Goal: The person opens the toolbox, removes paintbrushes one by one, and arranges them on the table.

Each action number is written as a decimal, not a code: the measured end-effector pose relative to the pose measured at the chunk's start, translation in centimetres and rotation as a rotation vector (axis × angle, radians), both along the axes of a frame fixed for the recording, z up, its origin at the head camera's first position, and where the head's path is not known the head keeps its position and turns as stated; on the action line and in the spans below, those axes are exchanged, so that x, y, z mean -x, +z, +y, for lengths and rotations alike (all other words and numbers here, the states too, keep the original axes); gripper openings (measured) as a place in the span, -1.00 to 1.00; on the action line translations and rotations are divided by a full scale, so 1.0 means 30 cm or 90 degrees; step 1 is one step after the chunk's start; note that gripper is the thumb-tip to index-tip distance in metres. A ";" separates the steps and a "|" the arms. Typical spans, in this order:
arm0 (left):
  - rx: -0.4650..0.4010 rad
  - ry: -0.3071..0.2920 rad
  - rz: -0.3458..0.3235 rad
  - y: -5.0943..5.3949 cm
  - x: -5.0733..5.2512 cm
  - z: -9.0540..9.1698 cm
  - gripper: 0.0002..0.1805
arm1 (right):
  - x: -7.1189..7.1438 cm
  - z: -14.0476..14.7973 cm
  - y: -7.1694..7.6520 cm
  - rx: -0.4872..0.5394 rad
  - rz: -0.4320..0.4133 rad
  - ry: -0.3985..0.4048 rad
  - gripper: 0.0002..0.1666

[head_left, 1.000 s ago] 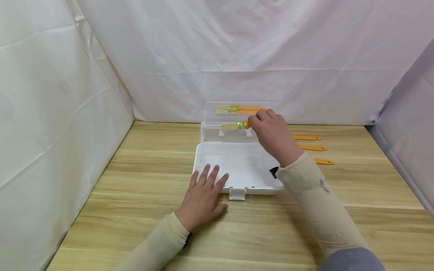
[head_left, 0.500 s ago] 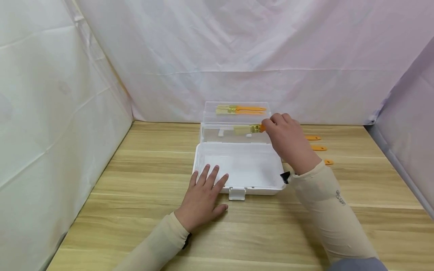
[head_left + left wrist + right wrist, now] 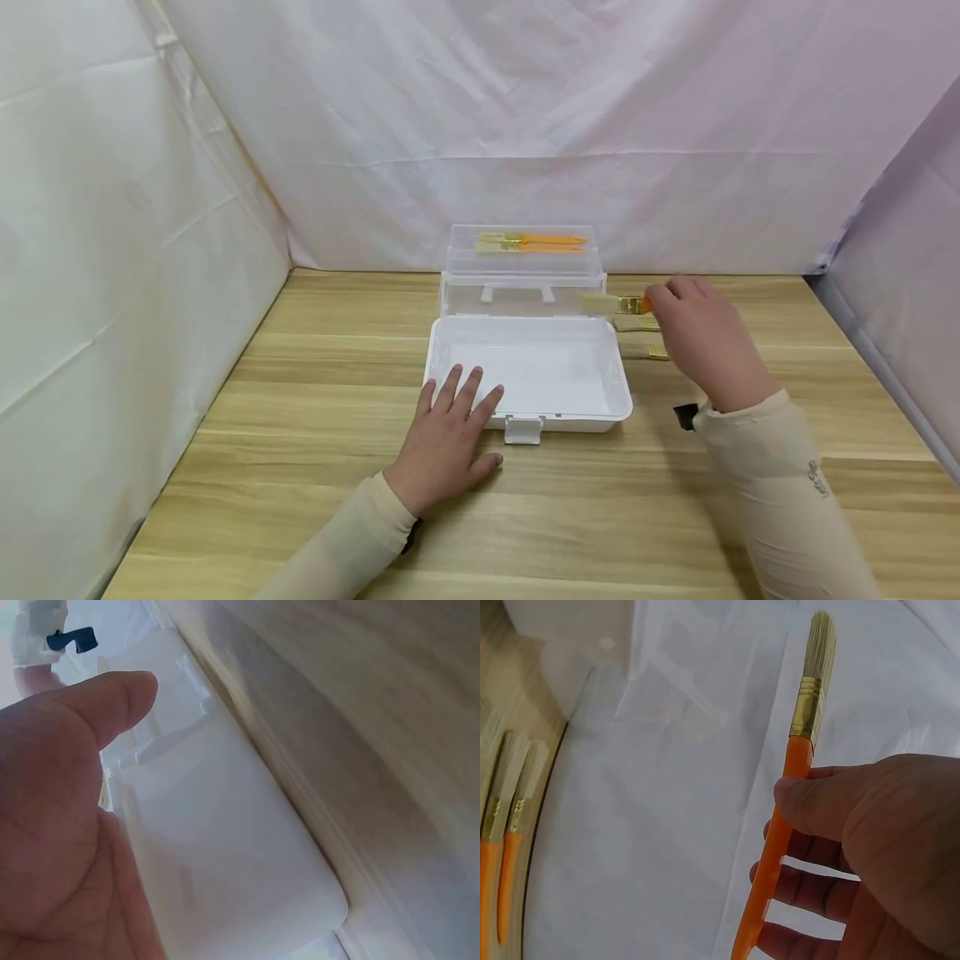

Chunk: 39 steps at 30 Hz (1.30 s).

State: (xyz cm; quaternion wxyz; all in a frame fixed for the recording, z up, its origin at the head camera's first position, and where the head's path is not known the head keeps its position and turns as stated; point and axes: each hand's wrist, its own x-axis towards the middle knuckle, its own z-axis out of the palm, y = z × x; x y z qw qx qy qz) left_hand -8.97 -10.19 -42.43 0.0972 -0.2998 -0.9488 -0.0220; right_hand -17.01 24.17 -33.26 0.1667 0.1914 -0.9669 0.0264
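A white plastic box point(image 3: 528, 367) lies with its clear lid point(image 3: 521, 262) swung back; two orange-handled brushes point(image 3: 551, 240) rest in the lid. My left hand point(image 3: 446, 446) has its fingers spread over the box's front left edge; in the left wrist view its thumb point(image 3: 124, 701) lies beside the box's white side point(image 3: 225, 840). Right of the lid, my right hand point(image 3: 708, 337) holds a brush by its orange handle, its pale bristles point(image 3: 600, 304) pointing left. The right wrist view shows that brush point(image 3: 780, 817) pinched between thumb and fingers of my right hand point(image 3: 885, 840).
Other brushes lie on the wooden table point(image 3: 322, 375) right of the box, their bristle ends point(image 3: 637, 352) showing and their handles hidden by my right hand. Two brushes point(image 3: 510, 847) appear at the left of the right wrist view. White cloth point(image 3: 465, 100) hangs behind and at the sides.
My right hand has moved right and toward me with its brush, from over the box's lid to beside the box. The two brushes in the lid and my left hand stay nearly unchanged.
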 end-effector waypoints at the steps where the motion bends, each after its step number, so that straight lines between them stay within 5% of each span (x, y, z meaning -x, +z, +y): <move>1: 0.000 0.000 0.000 0.001 0.000 0.000 -0.08 | -0.004 0.015 -0.007 0.000 -0.003 -0.007 -0.77; 8: 0.003 -0.001 -0.002 0.006 -0.002 0.000 -0.08 | -0.017 0.126 -0.072 0.018 -0.009 -0.038 -0.81; 19: 0.004 0.002 -0.014 0.009 -0.004 0.001 -0.08 | -0.029 0.222 -0.180 -0.027 -0.171 -0.056 -0.76; 27: 0.004 0.001 -0.006 0.011 -0.005 0.000 -0.08 | -0.034 0.240 -0.240 -0.062 -0.202 -0.033 -0.77; 39: -0.002 -0.001 -0.001 0.005 -0.003 -0.001 -0.08 | -0.057 0.241 -0.264 -0.081 -0.217 -0.027 -0.79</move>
